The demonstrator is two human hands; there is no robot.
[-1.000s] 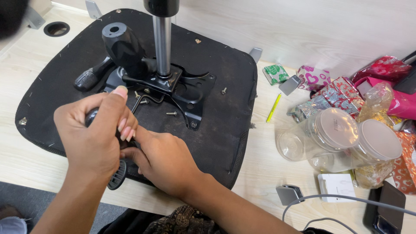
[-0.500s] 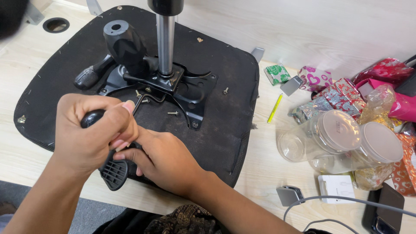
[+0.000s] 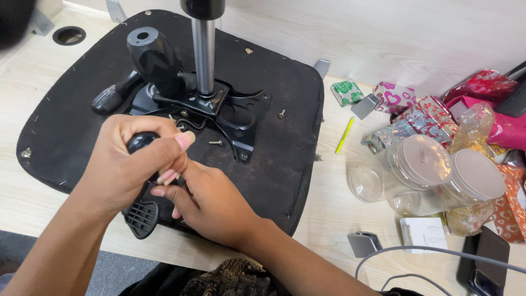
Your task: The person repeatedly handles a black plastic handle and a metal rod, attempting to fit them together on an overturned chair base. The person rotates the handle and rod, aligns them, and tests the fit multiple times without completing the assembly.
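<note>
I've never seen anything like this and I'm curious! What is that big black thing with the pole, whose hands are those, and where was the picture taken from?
The picture comes from a camera worn on a person's head, looking down, so the two hands are that person's own. The big black thing is the underside of an office chair seat, lying upside down on a pale wooden table. A black metal plate is fixed at its middle, and a shiny metal pole rises from it. The left hand is closed around a black tool handle, probably a screwdriver. The right hand sits just under it, fingers near the tip, which is hidden. A loose screw lies on the seat. To the right are clear plastic jars, shiny wrapped packets and a yellow pencil.
</note>
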